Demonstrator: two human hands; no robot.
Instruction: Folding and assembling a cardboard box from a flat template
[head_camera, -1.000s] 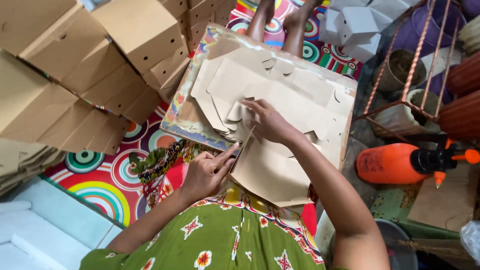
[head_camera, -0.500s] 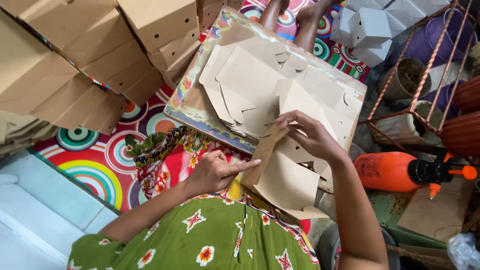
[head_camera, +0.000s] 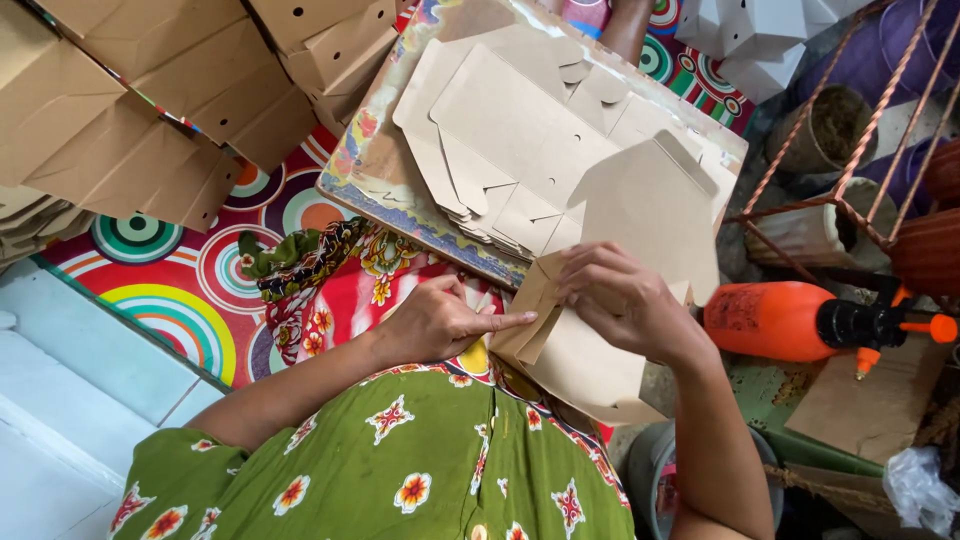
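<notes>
A flat brown cardboard box blank (head_camera: 640, 215) is lifted off the stack and folded over my lap. My right hand (head_camera: 625, 300) grips its folded flaps near the middle. My left hand (head_camera: 440, 320) rests beside it, index finger pointing at and touching the folded edge. Behind them a stack of flat box blanks (head_camera: 500, 130) lies on a colourful board (head_camera: 365, 160) across my knees.
Folded brown boxes (head_camera: 130, 110) pile up at the left. An orange spray bottle (head_camera: 790, 320) lies at the right beside a metal rack (head_camera: 850, 130) with pots. White folded boxes (head_camera: 760, 30) sit at the top right. A patterned mat (head_camera: 180, 290) covers the floor.
My right hand has pulled one blank off the stack toward my lap and folded its flaps. My left hand moved in to press the fold with its index finger.
</notes>
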